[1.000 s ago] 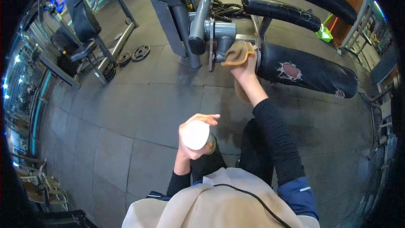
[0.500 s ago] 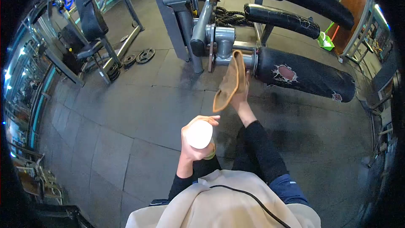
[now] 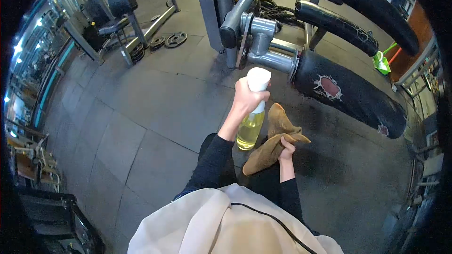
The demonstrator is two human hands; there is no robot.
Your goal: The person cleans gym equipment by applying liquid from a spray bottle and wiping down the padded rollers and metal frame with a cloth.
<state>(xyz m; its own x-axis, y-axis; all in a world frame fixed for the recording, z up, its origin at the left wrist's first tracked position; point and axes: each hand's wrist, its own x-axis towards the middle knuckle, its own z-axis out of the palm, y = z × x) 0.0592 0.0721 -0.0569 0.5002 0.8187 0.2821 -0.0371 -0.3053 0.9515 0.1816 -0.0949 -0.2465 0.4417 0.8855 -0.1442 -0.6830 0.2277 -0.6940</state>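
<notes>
Nearest the body, the person's right hand (image 3: pixel 286 150) is closed around a brown cloth (image 3: pixel 265 154), gripping it where it bunches at its right side. One part spreads out to the left of that hand, and another rises ahead of it. The left hand (image 3: pixel 249 98) sits farther forward and to the left, its fingers wrapped around the white upper part of a bottle (image 3: pixel 250 129) with yellowish liquid in its clear lower part. The bottle's long axis runs roughly away from the body, white top at the far end, base just beside the cloth in the view. The hands are apart, each with its own load.

Ahead and to the right of both hands lies a black padded roller (image 3: pixel 355 99), its cover torn through in two places. Its long axis slants from a silver metal joint (image 3: pixel 272 59), just beyond the left hand, out to the right and somewhat back toward the person. In the view the left hand looks nearer the roller's metal end; neither hand appears to touch it.

Farther off, beyond the left hand, are a coiled rope (image 3: pixel 273 15) and, more to the left, weight plates (image 3: pixel 175 40) on the floor.
</notes>
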